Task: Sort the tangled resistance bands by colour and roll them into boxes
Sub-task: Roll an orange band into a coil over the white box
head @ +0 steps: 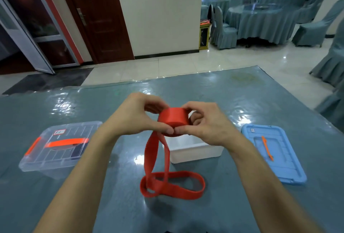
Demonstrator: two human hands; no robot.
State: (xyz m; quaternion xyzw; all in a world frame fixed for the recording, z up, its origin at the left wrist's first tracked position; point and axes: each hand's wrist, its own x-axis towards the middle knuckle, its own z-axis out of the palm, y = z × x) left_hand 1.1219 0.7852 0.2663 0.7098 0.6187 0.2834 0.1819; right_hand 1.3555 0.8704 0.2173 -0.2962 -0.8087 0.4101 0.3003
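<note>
At frame centre the left hand and right hand pinch a tight, drum-shaped roll of red band between thumbs and curled fingers. Its flat tail hangs down and loops on the glossy grey-blue table cover. Just behind sits an open white box, with a lidded clear box at left and a blue lid at right. Draped teal chairs stand upper right.

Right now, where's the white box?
Head view, mid-table: the white box sits just behind the hanging red band, between the clear box at left and the blue lid at right.
</note>
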